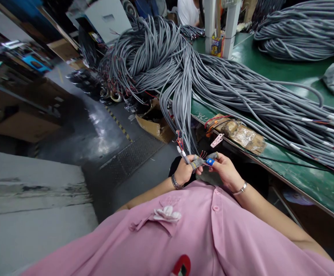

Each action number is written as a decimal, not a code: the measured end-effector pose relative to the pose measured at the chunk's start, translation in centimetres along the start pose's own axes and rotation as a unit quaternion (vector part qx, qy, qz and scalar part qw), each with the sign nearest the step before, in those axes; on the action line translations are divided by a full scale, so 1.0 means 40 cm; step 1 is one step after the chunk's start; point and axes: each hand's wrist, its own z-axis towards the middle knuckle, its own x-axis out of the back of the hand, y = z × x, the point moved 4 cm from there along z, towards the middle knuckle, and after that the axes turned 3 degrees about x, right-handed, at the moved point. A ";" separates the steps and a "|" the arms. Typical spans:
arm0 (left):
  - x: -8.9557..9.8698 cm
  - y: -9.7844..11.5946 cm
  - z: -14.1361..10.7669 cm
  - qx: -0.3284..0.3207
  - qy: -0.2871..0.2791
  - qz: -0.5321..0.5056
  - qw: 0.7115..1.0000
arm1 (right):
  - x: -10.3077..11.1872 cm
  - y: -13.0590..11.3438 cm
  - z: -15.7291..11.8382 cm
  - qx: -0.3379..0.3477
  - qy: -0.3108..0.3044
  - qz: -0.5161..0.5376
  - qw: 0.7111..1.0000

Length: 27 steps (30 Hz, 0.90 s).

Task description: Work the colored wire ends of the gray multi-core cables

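Note:
My left hand (pixel 186 168) is closed round the end of a grey cable (pixel 186 158), with grey fabric covers on its finger and thumb. Thin coloured wires fan out of that end between my hands. Close beside it, my right hand (pixel 222 170) pinches the thin wires (pixel 204 161); a blue cover (pixel 210 161) sits on its thumb and a grey one on a finger. Just beyond the left hand, other cable ends with red and orange wires (pixel 179 140) stick up. A bundle of grey cables (pixel 181 103) hangs over the table edge down to my hands.
Long grey cables (pixel 241 92) cover much of the green table (pixel 307 73), with another coil (pixel 305 30) at the back right. A taped wooden block (pixel 241 136) and a pink clip (pixel 216 140) are at its edge. Below stands an open cardboard box (pixel 155 124). A person (pixel 188 11) is behind.

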 end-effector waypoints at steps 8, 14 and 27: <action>-0.001 0.001 -0.004 -0.011 0.000 0.004 1.000 | 0.022 0.008 -0.003 -0.062 0.010 0.024 0.998; -0.007 -0.001 -0.009 -0.022 -0.019 0.073 0.997 | -0.010 0.012 -0.014 -0.070 -0.002 -0.021 0.997; -0.010 0.001 -0.003 -0.016 -0.041 0.099 0.994 | -0.009 -0.006 -0.022 0.051 -0.018 -0.069 0.996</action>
